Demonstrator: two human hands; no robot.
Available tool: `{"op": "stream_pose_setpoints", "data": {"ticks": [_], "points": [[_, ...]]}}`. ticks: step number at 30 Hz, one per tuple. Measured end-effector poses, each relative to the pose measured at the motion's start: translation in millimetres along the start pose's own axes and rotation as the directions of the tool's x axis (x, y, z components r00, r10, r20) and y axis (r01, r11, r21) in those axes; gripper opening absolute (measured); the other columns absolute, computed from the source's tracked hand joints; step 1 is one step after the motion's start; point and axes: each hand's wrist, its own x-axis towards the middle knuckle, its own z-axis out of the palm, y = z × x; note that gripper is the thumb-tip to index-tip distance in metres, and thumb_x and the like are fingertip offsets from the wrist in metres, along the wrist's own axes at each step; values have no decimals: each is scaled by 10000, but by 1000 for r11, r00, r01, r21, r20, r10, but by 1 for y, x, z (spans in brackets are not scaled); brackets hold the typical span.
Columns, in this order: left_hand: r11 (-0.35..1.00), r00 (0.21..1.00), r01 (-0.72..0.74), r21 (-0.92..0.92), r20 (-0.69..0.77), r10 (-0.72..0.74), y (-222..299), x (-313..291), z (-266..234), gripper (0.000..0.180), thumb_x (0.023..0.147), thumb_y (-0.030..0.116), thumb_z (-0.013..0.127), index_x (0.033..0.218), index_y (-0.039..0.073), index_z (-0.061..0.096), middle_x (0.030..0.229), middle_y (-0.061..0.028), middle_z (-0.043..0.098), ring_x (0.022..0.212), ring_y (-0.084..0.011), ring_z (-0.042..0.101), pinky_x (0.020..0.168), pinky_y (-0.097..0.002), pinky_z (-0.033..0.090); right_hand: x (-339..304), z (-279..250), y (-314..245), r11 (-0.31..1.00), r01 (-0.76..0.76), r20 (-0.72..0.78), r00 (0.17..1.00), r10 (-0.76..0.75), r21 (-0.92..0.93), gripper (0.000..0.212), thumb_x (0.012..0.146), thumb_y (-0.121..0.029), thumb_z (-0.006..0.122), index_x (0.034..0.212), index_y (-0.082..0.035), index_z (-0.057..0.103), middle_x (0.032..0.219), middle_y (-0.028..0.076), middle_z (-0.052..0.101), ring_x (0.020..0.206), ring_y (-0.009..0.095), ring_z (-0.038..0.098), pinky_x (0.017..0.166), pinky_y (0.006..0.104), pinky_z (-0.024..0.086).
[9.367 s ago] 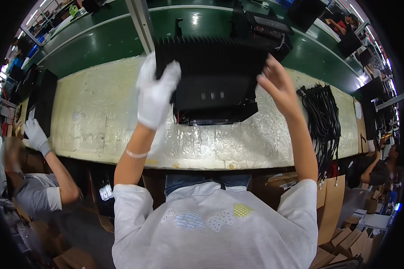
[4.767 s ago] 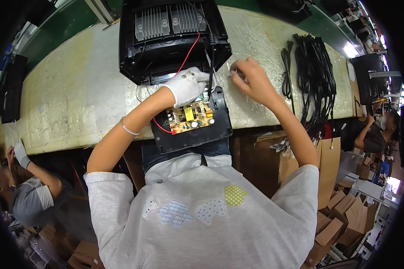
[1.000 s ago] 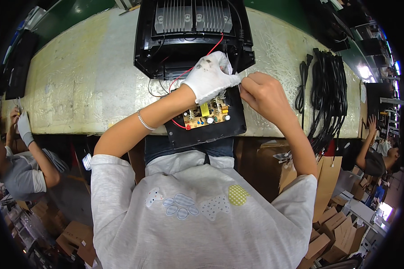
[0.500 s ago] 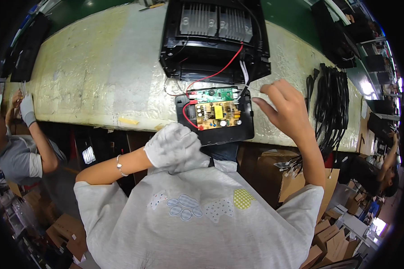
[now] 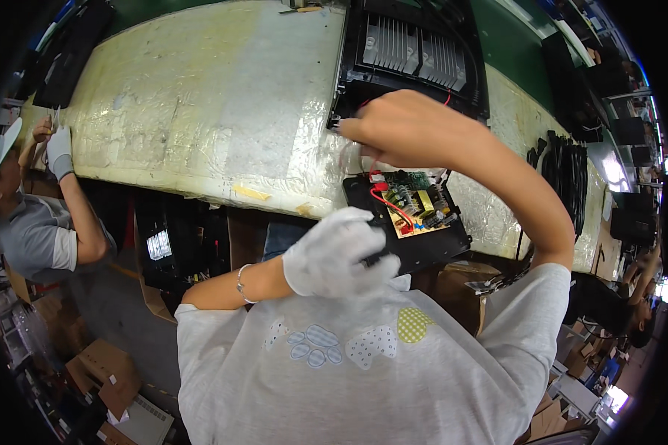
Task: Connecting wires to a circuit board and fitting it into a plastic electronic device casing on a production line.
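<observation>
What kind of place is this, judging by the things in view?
Probably an electronics assembly line in a factory. A long wrapped workbench carries a black housing and an open circuit board, black cable bundles lie ready, and another worker sits nearby.

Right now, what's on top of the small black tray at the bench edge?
On the black tray: a circuit board with a red wire. The gloved left hand covers its near corner; anything beneath is hidden.

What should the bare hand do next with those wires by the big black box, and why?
Probably steady the loose wires first. The bare right hand is at the lower edge of the large black finned metal housing, where thin red and white wires run down to the small black tray carrying a yellow circuit board. The white-gloved left hand grips that tray's near edge, so the wires look slack.
</observation>
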Motion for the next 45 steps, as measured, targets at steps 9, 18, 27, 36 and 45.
{"op": "stream_pose_setpoints", "data": {"ticks": [9,18,27,36,45], "points": [[872,893,443,-206,18,-450,-65,5,11,567,563,283,869,968,52,547,1302,-265,445,1140,-378,518,945,-433,461,-38,-19,9,840,-122,15,991,134,528,214,803,-98,664,815,7,478,638,144,516,567,297,510,543,359,403],[839,898,415,-352,8,-441,-91,23,12,327,650,174,831,879,120,604,1011,-57,619,984,-243,618,805,-344,523,-55,-4,-7,884,-232,-288,886,364,405,516,740,95,612,1215,-71,500,800,123,552,715,277,559,643,364,452],[766,888,429,-479,68,-454,-109,20,22,306,687,155,791,919,103,598,1068,-71,625,970,-256,616,821,-342,512,-69,-5,6,943,27,-399,910,114,331,202,677,31,707,859,-17,631,833,77,566,816,267,553,691,354,467],[712,828,534,-456,114,-548,-101,24,16,316,701,131,764,957,88,584,1095,-77,626,987,-264,600,847,-363,492,-45,-30,-4,992,-15,-379,923,62,125,239,621,27,668,853,-12,625,966,94,591,887,270,558,725,352,487],[733,868,460,-500,82,-489,-106,13,20,318,704,138,770,957,84,586,1069,-74,635,982,-265,601,837,-358,497,-49,-18,3,996,-37,-371,926,65,83,232,630,47,673,850,19,608,1145,125,571,992,283,547,800,358,489]]}}
